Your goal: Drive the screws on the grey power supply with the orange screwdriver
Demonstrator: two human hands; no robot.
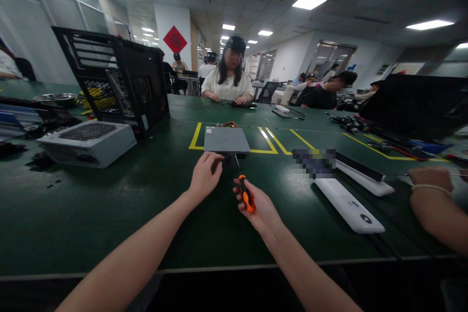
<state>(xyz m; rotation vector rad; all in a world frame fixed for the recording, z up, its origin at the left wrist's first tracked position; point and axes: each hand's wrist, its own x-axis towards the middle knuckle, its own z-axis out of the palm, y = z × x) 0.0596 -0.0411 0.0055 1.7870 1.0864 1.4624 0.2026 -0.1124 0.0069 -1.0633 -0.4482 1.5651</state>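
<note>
A grey metal computer power supply [226, 139] lies in front of me, with a bundle of coloured wires [228, 125] behind it. At its near left edge is my left hand [205, 173], fingers bent and thumb slightly apart, with no held object visible. I cannot tell how firmly these fingers touch the casing. My right hand [260, 207] is closed around the orange and black handle of a screwdriver [246, 195]. Its thin shaft points up and away from me, the tip at the near side of the power supply. That near side is dark, so its details are unclear.
To the left stand a black computer case [120, 83] and another power supply [91, 144]. Yellow tape [197, 136] marks the green table [164, 243]. White devices [349, 204] lie at right, near a co-worker's hand [431, 178]. A person [228, 80] sits opposite.
</note>
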